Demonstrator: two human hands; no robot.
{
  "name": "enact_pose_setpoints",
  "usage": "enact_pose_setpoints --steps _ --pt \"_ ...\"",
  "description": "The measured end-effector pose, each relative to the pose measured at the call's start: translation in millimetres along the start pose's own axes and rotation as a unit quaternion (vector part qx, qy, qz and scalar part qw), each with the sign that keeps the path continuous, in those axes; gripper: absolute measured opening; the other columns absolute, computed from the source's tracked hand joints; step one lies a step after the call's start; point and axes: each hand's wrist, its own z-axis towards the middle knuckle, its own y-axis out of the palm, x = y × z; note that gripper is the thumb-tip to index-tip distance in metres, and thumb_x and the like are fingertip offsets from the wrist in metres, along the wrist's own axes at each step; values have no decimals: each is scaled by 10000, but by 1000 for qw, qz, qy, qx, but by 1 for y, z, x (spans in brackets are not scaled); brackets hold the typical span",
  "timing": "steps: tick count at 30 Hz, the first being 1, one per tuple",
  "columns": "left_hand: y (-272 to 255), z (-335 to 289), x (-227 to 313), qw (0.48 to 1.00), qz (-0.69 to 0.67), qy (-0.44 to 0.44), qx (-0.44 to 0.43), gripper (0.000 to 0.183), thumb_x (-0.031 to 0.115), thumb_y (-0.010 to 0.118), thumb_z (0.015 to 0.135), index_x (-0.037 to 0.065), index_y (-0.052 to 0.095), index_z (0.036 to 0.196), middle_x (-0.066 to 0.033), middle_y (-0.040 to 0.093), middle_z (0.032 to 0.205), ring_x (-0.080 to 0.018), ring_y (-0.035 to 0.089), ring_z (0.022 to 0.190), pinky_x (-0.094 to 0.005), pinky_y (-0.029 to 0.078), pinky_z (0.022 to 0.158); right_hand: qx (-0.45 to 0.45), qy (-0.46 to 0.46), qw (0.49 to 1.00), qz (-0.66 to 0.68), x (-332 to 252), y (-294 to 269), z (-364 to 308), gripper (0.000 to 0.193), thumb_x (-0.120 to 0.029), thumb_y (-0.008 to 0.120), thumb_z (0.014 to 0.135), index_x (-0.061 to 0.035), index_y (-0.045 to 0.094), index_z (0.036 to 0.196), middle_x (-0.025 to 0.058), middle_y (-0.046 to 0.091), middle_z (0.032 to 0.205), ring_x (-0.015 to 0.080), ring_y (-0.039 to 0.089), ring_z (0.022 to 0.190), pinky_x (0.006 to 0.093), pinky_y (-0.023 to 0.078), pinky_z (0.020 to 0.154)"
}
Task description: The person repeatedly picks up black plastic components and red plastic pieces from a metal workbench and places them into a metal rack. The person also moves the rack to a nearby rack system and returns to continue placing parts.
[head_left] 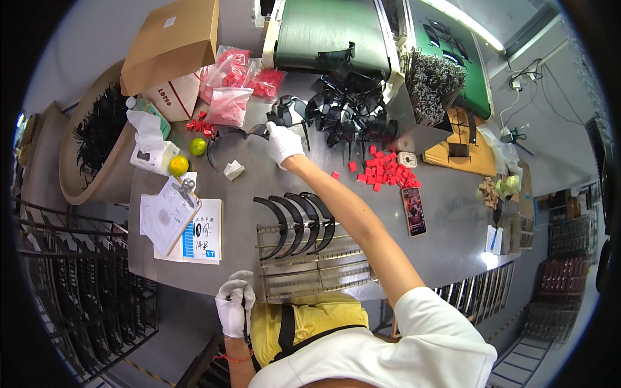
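Note:
My right hand (283,145), in a white glove, stretches to the far side of the table. Its closed fingers are at the right end of a curved black sunglasses piece (223,134). To its right lies a heap of black sunglasses (349,113) with dark lenses. My left hand (234,302), also gloved in white, is low at the table's front edge with its fingers curled; a thin dark strip shows at them, too small to name. Between the hands, a wire rack (317,275) holds several curved black sunglasses pieces (279,226) in a row.
Red clips (388,169) and a phone (414,211) lie right of my forearm. Bags of red parts (229,107), two fruits (178,165), a clipboard (169,210) and a notebook (206,233) occupy the left. A green conveyor (330,32) ends at the back; a metal bin (424,123) stands beside it.

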Motion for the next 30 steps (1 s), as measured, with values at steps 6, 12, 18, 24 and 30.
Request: enact_pose_setpoints --steps 6,12,18,24,30 --pt "5 7 -5 999 24 0 -30 108 120 564 1000 59 652 1004 -173 629 1152 -82 505 587 -190 410 478 68 -17 995 76 2 -36 -28 309 -54 439 919 -127 555 1196 204 687 976 391 673 893 482 527 760" --pt "30 47 12 982 165 75 -48 298 202 479 1046 94 558 1313 -153 634 1167 -112 583 642 -213 464 521 177 -200 957 114 9 -66 -44 293 -52 561 856 -146 609 1129 138 680 968 335 669 869 427 542 732" --pt "38 119 40 989 125 75 15 641 448 454 1037 -25 365 1461 -155 561 1322 -80 521 701 -201 410 554 150 -266 944 120 14 -97 -79 420 8 585 812 -188 667 1175 87 670 1006 285 664 889 364 545 727" --pt "61 217 22 977 150 -112 -98 546 422 445 1049 -28 491 1355 -138 579 1355 -75 550 736 -209 440 609 20 -308 920 242 25 -96 -86 506 60 590 781 -171 672 1224 100 673 1083 285 661 969 359 536 848" --pt "66 300 9 962 -67 -243 -108 468 386 487 1035 2 527 1300 -162 618 1292 -85 510 648 -191 437 563 39 -238 911 334 21 -76 -63 467 97 629 720 -125 695 1126 89 678 1018 293 642 974 368 524 868"
